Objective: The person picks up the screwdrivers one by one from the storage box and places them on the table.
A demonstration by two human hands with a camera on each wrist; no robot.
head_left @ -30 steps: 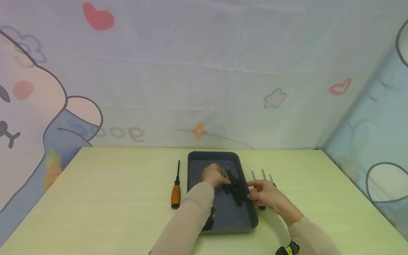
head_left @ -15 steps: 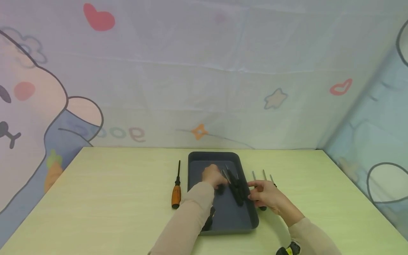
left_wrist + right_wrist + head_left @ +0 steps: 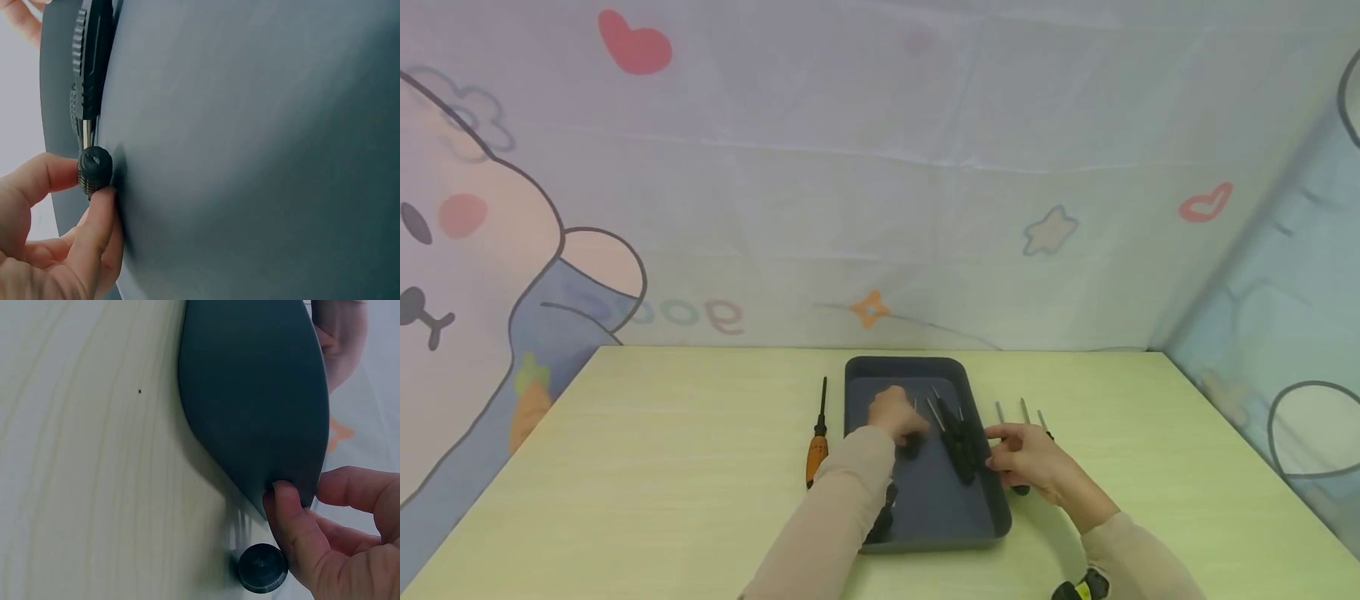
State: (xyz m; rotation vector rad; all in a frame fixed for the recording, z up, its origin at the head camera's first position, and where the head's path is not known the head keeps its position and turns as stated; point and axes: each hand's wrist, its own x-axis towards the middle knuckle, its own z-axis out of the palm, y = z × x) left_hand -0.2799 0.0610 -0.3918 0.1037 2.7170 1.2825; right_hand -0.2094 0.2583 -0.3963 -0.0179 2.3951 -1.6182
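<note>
In the head view my left hand reaches into a dark grey tray. Its thumb and fingers pinch a black-handled screwdriver, mostly covered by the hand. The left wrist view shows the ribbed handle end between thumb and fingers, close to the tray floor. Several black-handled tools with metal shafts lie along the tray's right side. At that side my right hand holds the rim. In the right wrist view its thumb presses the tray's outer wall while a finger lies beyond the edge.
An orange screwdriver lies on the table left of the tray. Beyond the right hand, several shafts show, their handles partly hidden. A black tool is in the tray's near left corner. A black-and-yellow object sits by the right sleeve.
My left hand has moved slightly left with the screwdriver, widening the space between it and the other tools in the tray. The right hand stays at the rim.
</note>
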